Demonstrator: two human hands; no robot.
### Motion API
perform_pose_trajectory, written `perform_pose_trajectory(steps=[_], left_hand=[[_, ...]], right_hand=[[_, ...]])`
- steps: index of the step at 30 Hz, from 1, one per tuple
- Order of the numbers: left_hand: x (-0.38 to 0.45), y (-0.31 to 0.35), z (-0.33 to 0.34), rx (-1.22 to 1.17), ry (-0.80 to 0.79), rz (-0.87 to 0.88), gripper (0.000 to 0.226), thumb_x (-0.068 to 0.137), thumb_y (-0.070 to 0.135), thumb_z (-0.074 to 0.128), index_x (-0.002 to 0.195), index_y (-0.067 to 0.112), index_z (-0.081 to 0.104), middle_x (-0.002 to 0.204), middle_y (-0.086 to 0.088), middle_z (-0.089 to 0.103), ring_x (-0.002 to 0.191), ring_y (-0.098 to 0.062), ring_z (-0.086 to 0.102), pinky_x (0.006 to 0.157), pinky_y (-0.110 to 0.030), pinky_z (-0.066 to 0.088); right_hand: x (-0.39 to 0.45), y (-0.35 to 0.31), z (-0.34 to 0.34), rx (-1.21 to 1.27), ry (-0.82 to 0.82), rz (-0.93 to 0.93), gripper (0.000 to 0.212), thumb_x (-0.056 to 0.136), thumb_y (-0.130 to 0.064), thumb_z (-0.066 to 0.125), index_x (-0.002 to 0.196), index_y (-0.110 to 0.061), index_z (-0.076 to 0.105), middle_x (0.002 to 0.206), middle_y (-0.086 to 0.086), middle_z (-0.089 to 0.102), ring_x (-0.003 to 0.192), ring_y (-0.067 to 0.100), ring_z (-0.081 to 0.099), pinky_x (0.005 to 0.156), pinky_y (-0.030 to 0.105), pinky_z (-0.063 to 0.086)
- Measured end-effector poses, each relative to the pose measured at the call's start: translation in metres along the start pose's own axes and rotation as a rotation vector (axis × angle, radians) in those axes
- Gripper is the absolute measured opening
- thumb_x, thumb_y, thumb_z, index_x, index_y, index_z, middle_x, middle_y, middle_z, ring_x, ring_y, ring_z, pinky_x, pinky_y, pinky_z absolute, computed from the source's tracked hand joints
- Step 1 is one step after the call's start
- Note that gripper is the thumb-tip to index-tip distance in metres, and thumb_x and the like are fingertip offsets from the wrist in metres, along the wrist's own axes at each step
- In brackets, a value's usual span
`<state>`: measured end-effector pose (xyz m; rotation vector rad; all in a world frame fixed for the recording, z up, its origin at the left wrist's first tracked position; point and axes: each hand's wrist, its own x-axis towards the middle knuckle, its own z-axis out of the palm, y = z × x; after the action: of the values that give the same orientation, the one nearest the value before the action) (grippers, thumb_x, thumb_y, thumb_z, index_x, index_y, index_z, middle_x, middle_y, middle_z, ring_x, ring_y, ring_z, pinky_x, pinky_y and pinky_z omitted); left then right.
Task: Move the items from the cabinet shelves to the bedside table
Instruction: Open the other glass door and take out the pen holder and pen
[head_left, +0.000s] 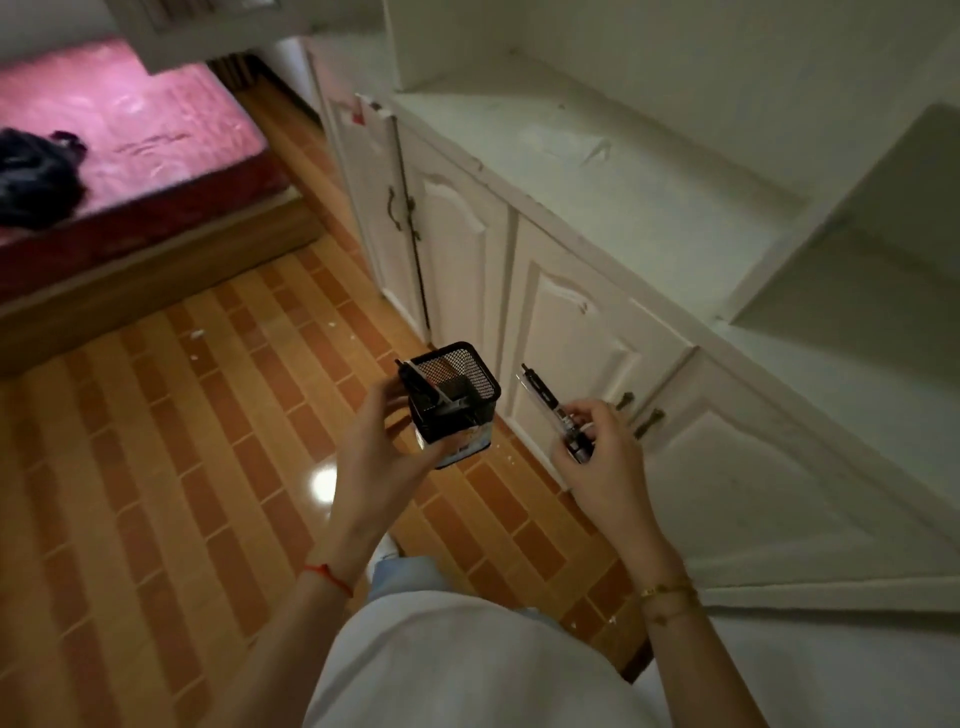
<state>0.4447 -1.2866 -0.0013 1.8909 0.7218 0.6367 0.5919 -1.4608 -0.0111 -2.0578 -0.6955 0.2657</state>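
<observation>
Left hand (382, 441) grips a mesh holder (453, 397) with a pen inside; right hand (597, 457) grips pens (558, 413) beside the cabinet (571, 322).

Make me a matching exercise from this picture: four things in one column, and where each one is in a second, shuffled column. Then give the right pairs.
Things:
1. black mesh pen holder
2. pen
3. red string bracelet
4. dark bundle

Places:
A. lying on the pink bed
B. around the left wrist
C. held in the right hand
D. held in the left hand

Pairs: 1-D, 2-C, 3-B, 4-A
</observation>
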Motion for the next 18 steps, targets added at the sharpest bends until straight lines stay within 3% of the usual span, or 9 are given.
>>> perform_pose_trajectory(steps=[4,9,14,18], left_hand=[[0.002,-0.024,-0.052,0.019,0.131,-0.050,0.072,0.069,0.024,0.087,0.131,0.020,0.050,0.119,0.020,0.060,0.111,0.009,0.056,0.088,-0.005,0.046],[0.008,-0.062,-0.133,0.054,0.287,-0.127,0.074,0.067,0.022,0.089,0.131,0.016,0.052,0.120,0.011,0.061,0.111,0.002,0.058,0.091,-0.013,0.050],[0.012,-0.101,-0.226,0.073,0.411,-0.197,0.077,0.065,0.019,0.090,0.132,0.020,0.051,0.119,0.013,0.061,0.111,0.005,0.058,0.091,-0.011,0.049],[0.011,-0.129,-0.296,0.118,0.493,-0.237,0.079,0.066,0.026,0.089,0.133,0.024,0.049,0.118,0.021,0.058,0.110,0.009,0.056,0.090,-0.009,0.048]], right_hand=[[0.019,-0.030,0.055,-0.009,-0.119,-0.065,0.029,0.084,-0.009,0.066,0.107,-0.022,0.055,0.103,-0.006,0.054,0.090,0.004,0.057,0.074,0.018,0.053],[0.043,-0.081,0.142,-0.001,-0.236,-0.166,0.026,0.087,-0.014,0.067,0.108,-0.025,0.055,0.103,-0.009,0.054,0.089,-0.003,0.056,0.069,0.004,0.046],[0.064,-0.146,0.237,-0.022,-0.343,-0.266,0.030,0.085,-0.011,0.066,0.108,-0.025,0.054,0.099,-0.010,0.050,0.088,0.004,0.053,0.068,0.004,0.042],[0.073,-0.194,0.305,0.015,-0.452,-0.322,0.030,0.085,-0.013,0.064,0.109,-0.027,0.053,0.099,-0.014,0.051,0.088,-0.005,0.054,0.065,0.006,0.045]])
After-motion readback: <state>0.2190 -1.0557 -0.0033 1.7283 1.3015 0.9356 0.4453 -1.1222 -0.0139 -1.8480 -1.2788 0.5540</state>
